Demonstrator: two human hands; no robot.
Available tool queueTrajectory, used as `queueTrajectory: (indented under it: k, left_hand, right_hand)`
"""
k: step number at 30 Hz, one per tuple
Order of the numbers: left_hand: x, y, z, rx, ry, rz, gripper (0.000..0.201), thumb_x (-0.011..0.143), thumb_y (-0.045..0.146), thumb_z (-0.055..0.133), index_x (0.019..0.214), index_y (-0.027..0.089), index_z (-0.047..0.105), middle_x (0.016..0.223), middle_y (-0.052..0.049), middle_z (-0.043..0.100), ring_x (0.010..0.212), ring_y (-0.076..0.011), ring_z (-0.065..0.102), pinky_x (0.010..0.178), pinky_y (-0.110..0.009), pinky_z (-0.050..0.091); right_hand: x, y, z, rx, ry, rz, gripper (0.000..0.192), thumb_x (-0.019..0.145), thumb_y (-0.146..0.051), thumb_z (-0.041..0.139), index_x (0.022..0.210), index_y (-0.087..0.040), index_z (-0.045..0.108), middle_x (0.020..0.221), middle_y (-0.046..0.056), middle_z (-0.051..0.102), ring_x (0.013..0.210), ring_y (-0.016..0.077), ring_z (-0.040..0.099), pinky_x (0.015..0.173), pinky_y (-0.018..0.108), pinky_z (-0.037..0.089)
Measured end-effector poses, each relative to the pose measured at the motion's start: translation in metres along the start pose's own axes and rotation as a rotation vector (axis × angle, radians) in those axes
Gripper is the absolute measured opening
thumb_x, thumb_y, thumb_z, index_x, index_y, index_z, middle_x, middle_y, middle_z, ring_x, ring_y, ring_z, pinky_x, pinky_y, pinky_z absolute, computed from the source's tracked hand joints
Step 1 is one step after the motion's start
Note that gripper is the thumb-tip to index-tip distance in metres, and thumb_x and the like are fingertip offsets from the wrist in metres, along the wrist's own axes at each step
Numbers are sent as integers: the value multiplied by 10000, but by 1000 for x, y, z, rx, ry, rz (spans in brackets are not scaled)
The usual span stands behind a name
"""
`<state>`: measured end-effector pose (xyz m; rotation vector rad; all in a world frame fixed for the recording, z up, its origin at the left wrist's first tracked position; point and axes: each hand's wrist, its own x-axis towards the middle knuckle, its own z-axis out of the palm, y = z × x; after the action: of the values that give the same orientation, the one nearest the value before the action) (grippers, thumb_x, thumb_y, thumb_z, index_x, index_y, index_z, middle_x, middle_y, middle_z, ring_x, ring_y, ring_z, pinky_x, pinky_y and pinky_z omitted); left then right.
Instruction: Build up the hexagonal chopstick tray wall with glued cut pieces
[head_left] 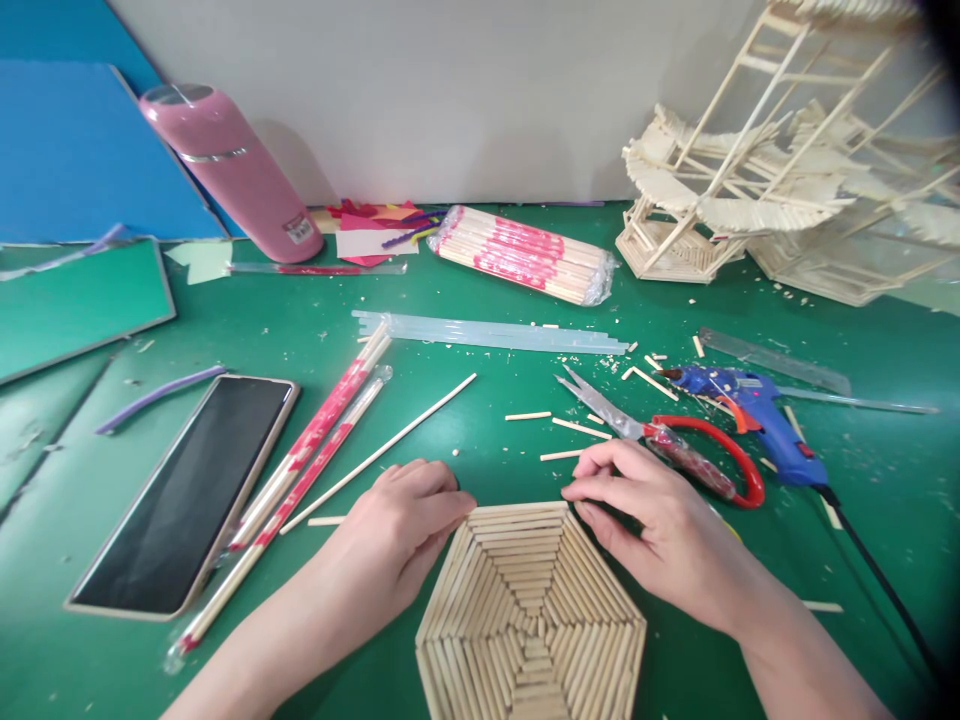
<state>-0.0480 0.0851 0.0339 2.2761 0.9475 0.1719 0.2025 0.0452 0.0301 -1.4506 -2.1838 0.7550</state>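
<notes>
A flat many-sided panel (525, 610) of glued wooden sticks, laid in rings round its centre, lies in front of me; its near edge is cut off by the frame. My left hand (416, 515) is closed at the panel's upper left corner, fingertips at the end of its outermost far stick. At the other end of that edge, my right hand (649, 510) pinches the upper right corner between thumb and fingers. Just beyond my right hand lie red-handled scissors (675, 440), blades apart. A blue glue gun (757, 410) rests on its side further right.
Cut stick pieces (581, 428) lie scattered beyond the panel. Glue sticks (487, 332) and a wrapped stick bundle (525, 255) lie further back. On the left are a phone (187, 495), wrapped sticks (307, 450) and a pink bottle (232, 170). A stick structure (750, 180) stands back right.
</notes>
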Motion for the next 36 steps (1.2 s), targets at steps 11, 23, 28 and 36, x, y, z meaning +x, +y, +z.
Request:
queueTrajectory:
  k: [11, 23, 28, 36]
  left_hand:
    - [1, -1, 1, -4, -17, -4, 302, 878, 108, 313, 933, 196, 597, 815, -39, 505, 739, -155, 480, 675, -277, 383]
    - [-2, 6, -4, 1, -79, -49, 306, 892, 102, 304, 958, 191, 590, 847, -43, 498, 781, -161, 483, 692, -280, 381]
    - [-2, 10, -6, -10, -83, -75, 307, 891, 93, 304, 975, 181, 586, 859, -47, 500, 784, -163, 484, 702, -290, 385]
    - [-3, 11, -3, -57, -43, -109, 287, 906, 155, 312, 951, 176, 595, 846, -42, 517, 773, -153, 489, 718, -295, 393]
  right_hand:
    - [-1, 0, 0, 0, -10, -2, 205, 824, -118, 463, 926, -207, 618, 950, 42, 519, 915, 154, 514, 765, 305, 450]
    - [-2, 2, 4, -46, 4, -11, 143, 837, -169, 488, 878, -216, 616, 920, 30, 518, 883, 153, 517, 751, 304, 429]
    - [-2, 3, 4, -47, 5, -23, 150, 844, -171, 480, 868, -219, 620, 914, 32, 515, 868, 154, 519, 734, 301, 427]
    - [-1, 3, 5, -49, -1, -18, 151, 847, -181, 475, 870, -222, 619, 910, 30, 520, 856, 154, 525, 726, 301, 430]
